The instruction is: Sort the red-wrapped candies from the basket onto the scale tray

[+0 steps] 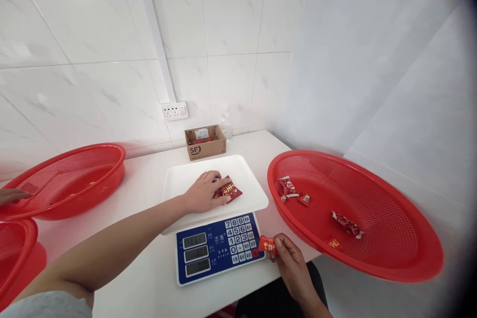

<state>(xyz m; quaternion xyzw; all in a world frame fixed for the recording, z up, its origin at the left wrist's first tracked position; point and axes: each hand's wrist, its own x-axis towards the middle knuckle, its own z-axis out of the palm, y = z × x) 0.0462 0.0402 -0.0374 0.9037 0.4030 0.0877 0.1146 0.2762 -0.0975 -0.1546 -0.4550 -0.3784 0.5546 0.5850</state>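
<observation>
Packets (231, 190) seem mid-weighing: your left hand (205, 192) rests on them atop the scale (218, 257), grip unclear; your right hand (292, 262), apart, pinches a sachet (266, 245) by the scale's right edge. Adding that calls for a lift.

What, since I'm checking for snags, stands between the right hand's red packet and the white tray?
No visible barrier: the keypad lies between the red packet and the white tray, with open space above. On the tray, the left hand partly covers another packet.
</observation>
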